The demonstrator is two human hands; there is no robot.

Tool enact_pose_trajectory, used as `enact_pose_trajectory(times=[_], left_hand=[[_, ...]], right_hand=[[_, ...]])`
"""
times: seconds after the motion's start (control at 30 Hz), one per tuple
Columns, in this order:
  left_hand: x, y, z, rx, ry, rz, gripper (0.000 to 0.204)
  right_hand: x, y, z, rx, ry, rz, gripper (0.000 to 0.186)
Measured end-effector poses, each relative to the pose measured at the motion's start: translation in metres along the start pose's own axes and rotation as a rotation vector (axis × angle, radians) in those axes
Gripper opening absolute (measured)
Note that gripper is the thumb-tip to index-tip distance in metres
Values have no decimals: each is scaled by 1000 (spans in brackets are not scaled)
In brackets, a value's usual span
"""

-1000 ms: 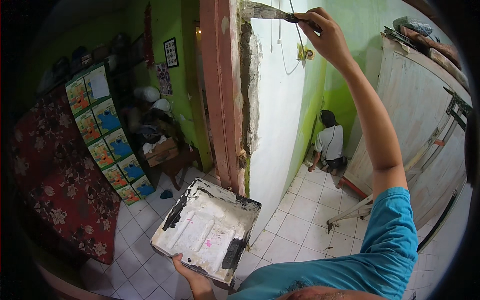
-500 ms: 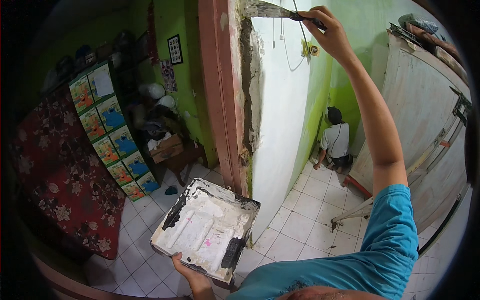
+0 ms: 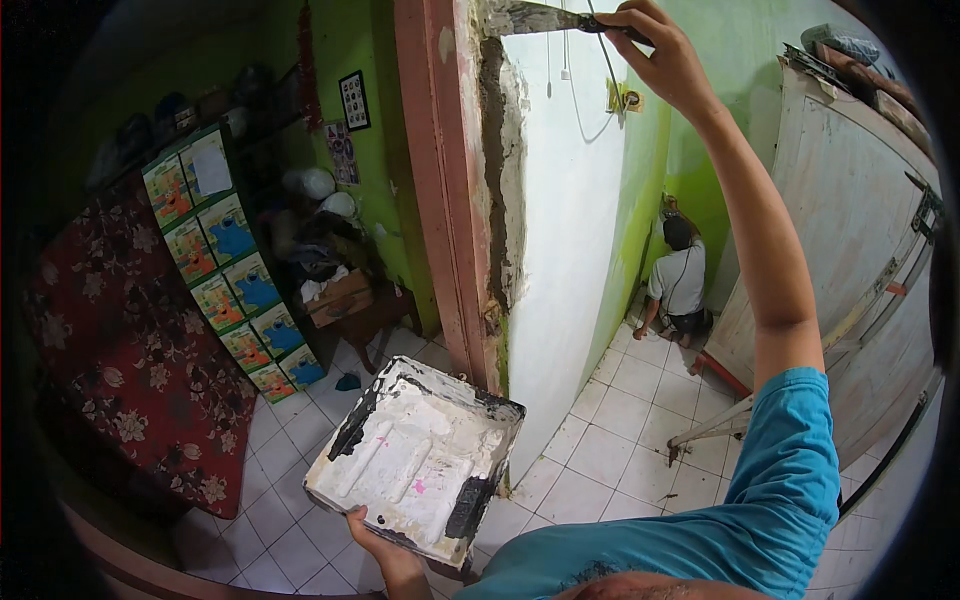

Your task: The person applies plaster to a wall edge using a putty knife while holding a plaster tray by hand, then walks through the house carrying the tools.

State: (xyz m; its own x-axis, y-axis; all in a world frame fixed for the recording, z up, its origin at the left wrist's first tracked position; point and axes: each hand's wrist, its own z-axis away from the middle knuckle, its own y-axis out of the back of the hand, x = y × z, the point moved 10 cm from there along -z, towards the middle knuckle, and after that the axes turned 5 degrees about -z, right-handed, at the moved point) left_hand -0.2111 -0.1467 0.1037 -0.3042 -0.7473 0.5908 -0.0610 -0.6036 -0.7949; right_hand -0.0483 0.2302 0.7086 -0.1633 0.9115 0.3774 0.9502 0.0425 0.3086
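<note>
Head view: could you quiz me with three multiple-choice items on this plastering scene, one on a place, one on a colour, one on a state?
1. Where is the putty knife?
A. on the floor
B. high against the wall edge
C. in the tray

2. What colour is the sleeve?
A. blue
B. red
C. yellow

3. How is the tray held?
A. lying on the tiles
B. hung on the door frame
C. gripped from below by the left hand

B: the right hand raises it overhead.
A: plainly blue.
C: fingers grip its near edge.

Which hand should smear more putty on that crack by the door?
The right hand. It holds the putty knife up against the crack, while the left hand is low, holding the tray.
</note>
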Motion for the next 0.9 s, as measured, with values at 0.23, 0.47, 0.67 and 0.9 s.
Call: enact_pose_trajectory(times=[0.23,0.47,0.67,0.9], left_hand=[[-6,29,-8,77,21,-10,78],[0,18,-1,77,49,-3,77],[-2,29,-4,102,51,-22,71],[0,28,-5,122,37,-37,75]], right_hand=[[-22,23,-29,135,29,-7,18],[-38,7,-32,25,99,256,14],[-50,12,-40,107,68,281,15],[-38,8,-35,168,97,341,16]])
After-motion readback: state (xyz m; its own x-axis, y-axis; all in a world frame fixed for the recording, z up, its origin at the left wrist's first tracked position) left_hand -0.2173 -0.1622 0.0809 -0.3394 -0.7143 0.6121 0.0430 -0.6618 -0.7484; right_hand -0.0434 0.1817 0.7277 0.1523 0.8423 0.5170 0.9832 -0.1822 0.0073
